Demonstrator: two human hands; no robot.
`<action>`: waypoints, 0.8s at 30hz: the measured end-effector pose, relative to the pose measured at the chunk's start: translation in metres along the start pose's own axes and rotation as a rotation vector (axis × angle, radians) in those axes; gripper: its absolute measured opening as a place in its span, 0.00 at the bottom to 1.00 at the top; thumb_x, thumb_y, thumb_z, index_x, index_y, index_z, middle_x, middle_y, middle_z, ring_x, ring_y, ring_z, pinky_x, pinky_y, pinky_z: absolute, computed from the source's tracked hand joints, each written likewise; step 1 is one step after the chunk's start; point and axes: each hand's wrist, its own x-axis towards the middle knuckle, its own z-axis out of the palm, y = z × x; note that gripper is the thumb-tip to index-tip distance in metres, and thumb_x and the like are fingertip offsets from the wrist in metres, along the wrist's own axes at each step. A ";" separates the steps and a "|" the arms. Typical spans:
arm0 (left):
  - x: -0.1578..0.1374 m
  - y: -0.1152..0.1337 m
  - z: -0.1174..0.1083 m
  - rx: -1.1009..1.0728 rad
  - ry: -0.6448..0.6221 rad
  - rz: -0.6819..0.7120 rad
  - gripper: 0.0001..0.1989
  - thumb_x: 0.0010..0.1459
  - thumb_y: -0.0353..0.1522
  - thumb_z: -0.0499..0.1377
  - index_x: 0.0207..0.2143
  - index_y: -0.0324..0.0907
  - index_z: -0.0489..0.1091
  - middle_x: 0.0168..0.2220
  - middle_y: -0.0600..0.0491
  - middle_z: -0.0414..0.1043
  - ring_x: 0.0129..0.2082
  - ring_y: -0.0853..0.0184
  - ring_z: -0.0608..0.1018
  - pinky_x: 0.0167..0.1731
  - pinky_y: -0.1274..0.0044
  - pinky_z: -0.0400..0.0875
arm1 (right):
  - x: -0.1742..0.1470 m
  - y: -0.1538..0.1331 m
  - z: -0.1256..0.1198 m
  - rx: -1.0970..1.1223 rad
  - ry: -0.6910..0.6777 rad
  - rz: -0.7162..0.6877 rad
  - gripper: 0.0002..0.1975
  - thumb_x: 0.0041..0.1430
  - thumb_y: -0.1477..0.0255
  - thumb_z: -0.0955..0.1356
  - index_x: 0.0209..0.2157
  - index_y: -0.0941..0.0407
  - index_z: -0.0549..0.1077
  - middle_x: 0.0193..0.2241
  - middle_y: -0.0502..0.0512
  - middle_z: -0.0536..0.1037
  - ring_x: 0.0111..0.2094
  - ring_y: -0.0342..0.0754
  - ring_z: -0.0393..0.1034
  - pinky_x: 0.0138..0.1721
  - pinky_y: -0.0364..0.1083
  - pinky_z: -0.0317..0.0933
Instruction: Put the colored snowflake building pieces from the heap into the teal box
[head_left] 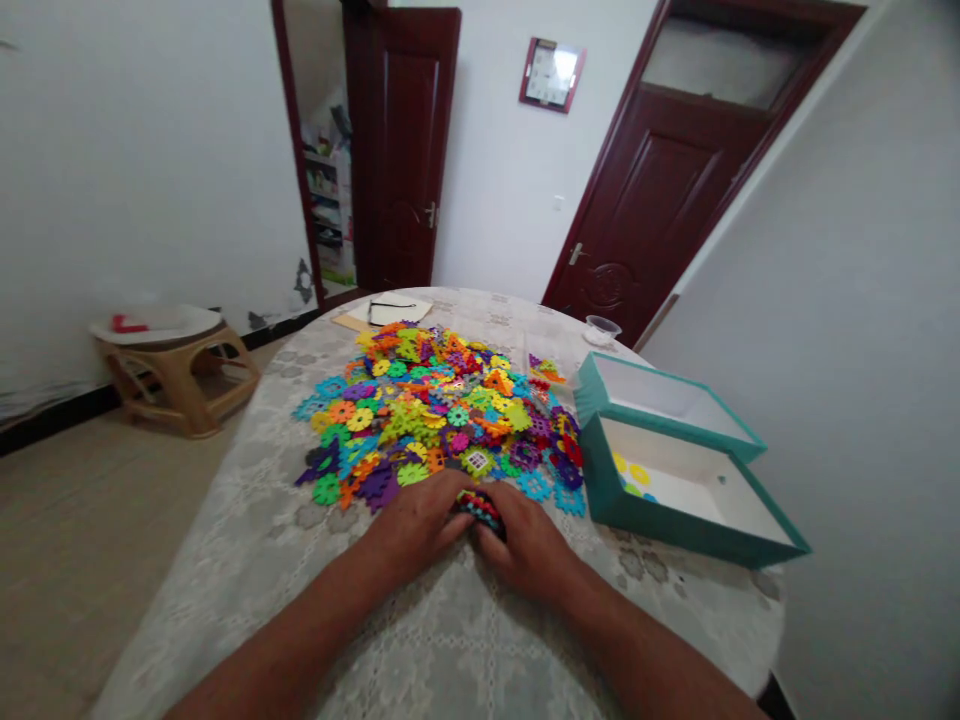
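Note:
Between my two hands is a small bundle of multicoloured plastic pieces (481,508), with red, yellow, light blue and dark edges showing. My left hand (429,515) closes on it from the left, and my right hand (521,532) grips its right side. The fingers partly cover the bundle, so its full shape is hidden. Just beyond my hands spreads a large heap of colourful plastic interlocking pieces (420,410), many of them toothed discs and some shaped like windows or triangles.
A teal box (675,530) with a few yellow, green and blue pieces inside stands at the right, its teal lid (667,385) behind it. Farther back are a clear bowl (602,328) and glasses on paper (390,308). A stool (180,375) stands left of the cloth-covered table (247,540).

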 end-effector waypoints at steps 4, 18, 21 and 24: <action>-0.004 0.006 -0.003 0.029 0.029 0.009 0.16 0.65 0.35 0.61 0.55 0.44 0.71 0.52 0.46 0.79 0.48 0.59 0.81 0.51 0.69 0.74 | -0.004 0.000 -0.016 0.005 0.038 0.115 0.18 0.66 0.69 0.67 0.56 0.53 0.73 0.48 0.58 0.82 0.47 0.55 0.78 0.50 0.52 0.70; 0.001 -0.019 -0.064 0.163 0.576 -0.149 0.12 0.68 0.38 0.54 0.46 0.43 0.73 0.46 0.44 0.80 0.49 0.56 0.80 0.55 0.65 0.72 | 0.064 0.110 -0.214 -0.632 0.404 0.583 0.21 0.62 0.64 0.67 0.53 0.59 0.76 0.45 0.65 0.83 0.42 0.54 0.76 0.43 0.47 0.63; -0.003 -0.038 -0.093 0.240 0.682 -0.321 0.14 0.67 0.41 0.54 0.47 0.44 0.73 0.51 0.43 0.79 0.55 0.52 0.77 0.61 0.62 0.68 | 0.072 0.137 -0.225 -0.634 0.412 0.654 0.19 0.59 0.64 0.68 0.47 0.61 0.79 0.39 0.66 0.84 0.35 0.51 0.75 0.37 0.46 0.62; -0.011 -0.055 -0.115 0.238 0.798 -0.525 0.16 0.66 0.42 0.53 0.47 0.43 0.73 0.51 0.44 0.79 0.54 0.52 0.78 0.60 0.63 0.69 | 0.073 0.148 -0.222 -0.613 0.424 0.658 0.17 0.58 0.64 0.68 0.40 0.62 0.81 0.31 0.65 0.83 0.30 0.52 0.73 0.34 0.47 0.61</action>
